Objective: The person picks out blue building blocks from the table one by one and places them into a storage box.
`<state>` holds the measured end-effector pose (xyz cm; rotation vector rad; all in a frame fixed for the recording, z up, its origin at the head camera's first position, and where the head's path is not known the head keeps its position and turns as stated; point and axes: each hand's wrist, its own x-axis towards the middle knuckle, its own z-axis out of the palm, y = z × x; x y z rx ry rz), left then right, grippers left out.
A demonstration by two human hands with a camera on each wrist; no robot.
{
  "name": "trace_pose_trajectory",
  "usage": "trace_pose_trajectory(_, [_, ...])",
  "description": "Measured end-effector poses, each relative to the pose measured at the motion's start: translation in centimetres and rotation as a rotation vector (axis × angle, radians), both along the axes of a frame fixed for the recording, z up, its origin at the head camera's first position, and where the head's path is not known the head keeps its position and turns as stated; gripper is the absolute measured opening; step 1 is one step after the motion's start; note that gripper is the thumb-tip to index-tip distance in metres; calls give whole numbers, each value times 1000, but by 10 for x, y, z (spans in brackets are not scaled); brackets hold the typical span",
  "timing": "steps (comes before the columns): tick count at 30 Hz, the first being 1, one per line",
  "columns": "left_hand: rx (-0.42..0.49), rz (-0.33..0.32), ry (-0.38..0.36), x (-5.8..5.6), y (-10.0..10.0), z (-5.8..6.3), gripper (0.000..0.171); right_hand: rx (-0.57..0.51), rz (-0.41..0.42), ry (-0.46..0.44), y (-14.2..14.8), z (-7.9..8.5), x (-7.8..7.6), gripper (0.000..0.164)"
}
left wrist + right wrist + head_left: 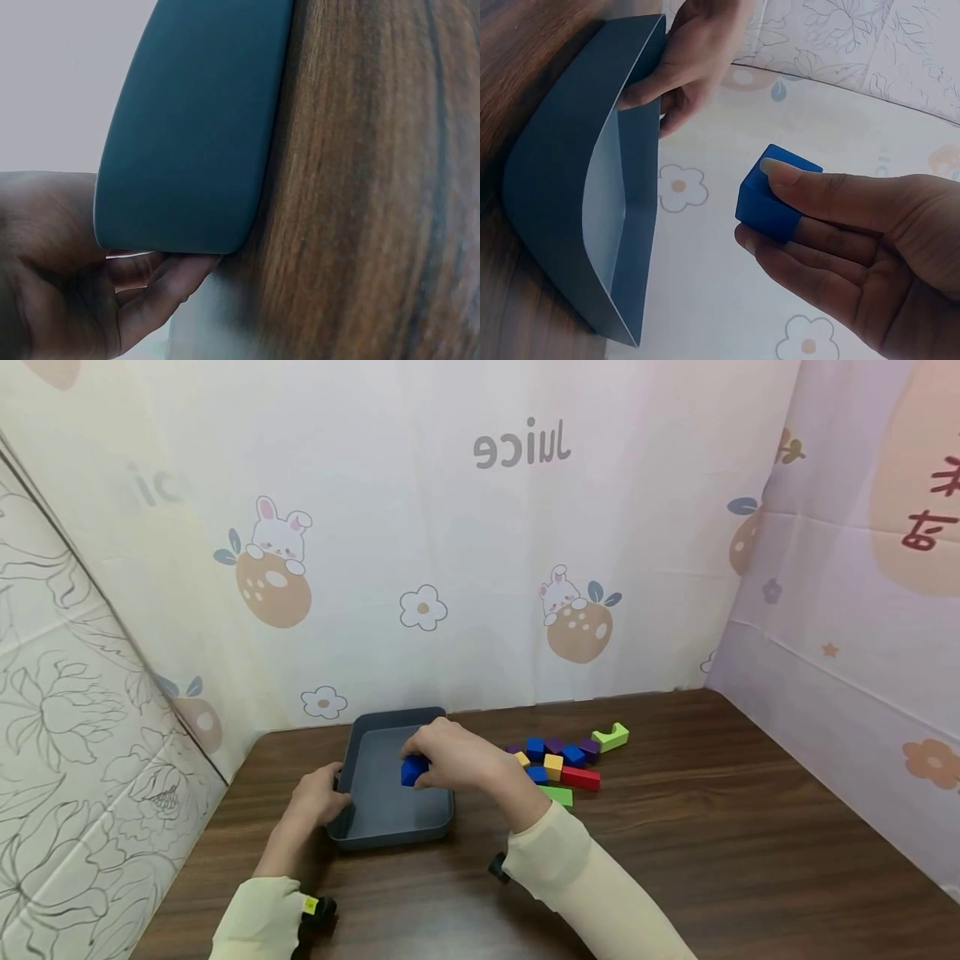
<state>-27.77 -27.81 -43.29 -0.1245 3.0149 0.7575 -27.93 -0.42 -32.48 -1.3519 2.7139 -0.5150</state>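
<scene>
A dark grey-blue rectangular tray (393,838) stands on the table, with bare floor showing inside it. My left hand (317,795) grips its left wall, the thumb over the inner side and the fingers outside; the left wrist view shows those fingers against the outer wall (195,127). Above the tray, my right hand (457,760) pinches a blue cube (769,195) between thumb and fingertips. The cube is clear of the tray's floor. Part of the tray's right wall is hidden behind the right hand in the head view.
Right of the tray lies a group of blocks: several blue and purple cubes, a yellow cube (552,767), a red block (581,778), a green block (558,796) and a light green notched block (611,738). Printed curtains (480,535) stand behind the brown table (675,827).
</scene>
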Motion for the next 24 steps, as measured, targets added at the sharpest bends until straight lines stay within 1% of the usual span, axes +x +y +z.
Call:
trace_pose_trajectory(4, [-7, -6, 4, 0, 0, 1, 63, 17, -12, -5, -8, 0, 1, 39])
trace_pose_trajectory(11, [15, 7, 16, 0, 0, 2, 61, 43, -19, -3, -20, -4, 1, 39])
trace_pose_trajectory(19, [23, 14, 20, 1, 0, 1, 60, 82, -20, 9, -36, -22, 1, 38])
trace_pose_trajectory(24, [7, 17, 19, 1, 0, 2, 60, 85, -30, 16, -42, -33, -1, 38])
